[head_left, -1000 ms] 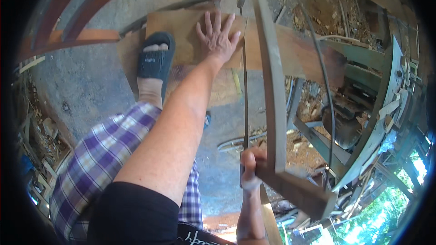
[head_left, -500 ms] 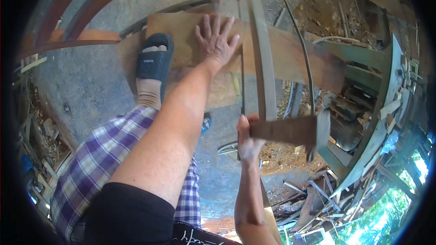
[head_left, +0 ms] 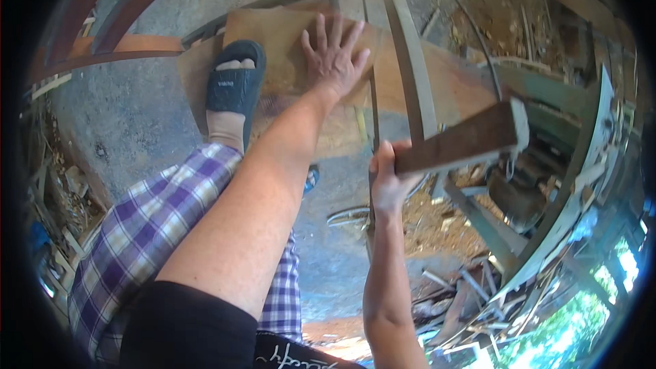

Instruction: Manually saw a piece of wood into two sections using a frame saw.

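Note:
A wooden frame saw runs away from me, with a long middle bar, a thin dark blade on its left and a cord on its right. My right hand is closed round the left end of its near crosspiece. The blade crosses a brown wooden board, just right of my left hand. That hand presses flat on the board with its fingers spread. A dark slipper on my foot also rests on the board. Where the teeth meet the wood is too small to make out.
Curved reddish-brown wooden pieces stand at the upper left. To the right is a greenish wooden frame, with scrap sticks heaped below it. Wood chips litter the ground. A blue slipper shows beneath the board.
My right hand and the near end of the frame saw have moved away from me and a little to the right. My left hand stays flat on the board.

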`<state>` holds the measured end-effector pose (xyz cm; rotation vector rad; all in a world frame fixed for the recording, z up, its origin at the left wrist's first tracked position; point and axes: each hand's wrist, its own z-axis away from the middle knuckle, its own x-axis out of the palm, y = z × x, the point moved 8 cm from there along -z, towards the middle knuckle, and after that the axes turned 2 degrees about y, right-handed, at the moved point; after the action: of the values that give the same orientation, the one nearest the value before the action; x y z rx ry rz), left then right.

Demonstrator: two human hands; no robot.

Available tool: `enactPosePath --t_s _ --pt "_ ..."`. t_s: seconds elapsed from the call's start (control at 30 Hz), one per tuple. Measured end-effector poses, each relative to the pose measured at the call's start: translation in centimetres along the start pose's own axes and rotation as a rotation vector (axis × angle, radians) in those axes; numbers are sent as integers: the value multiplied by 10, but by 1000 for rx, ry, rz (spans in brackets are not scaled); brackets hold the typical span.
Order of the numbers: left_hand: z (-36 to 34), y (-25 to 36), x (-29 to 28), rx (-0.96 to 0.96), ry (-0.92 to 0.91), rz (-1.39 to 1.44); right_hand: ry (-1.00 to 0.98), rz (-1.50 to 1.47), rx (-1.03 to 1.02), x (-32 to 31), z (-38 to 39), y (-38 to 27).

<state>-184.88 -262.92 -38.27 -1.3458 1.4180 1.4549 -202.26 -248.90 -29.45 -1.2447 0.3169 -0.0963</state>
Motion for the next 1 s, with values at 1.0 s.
enactPosePath --t_s 1.0 --pt "-10 -7 14 -22 -108 65 -81 224 -81 29 -27 -46"
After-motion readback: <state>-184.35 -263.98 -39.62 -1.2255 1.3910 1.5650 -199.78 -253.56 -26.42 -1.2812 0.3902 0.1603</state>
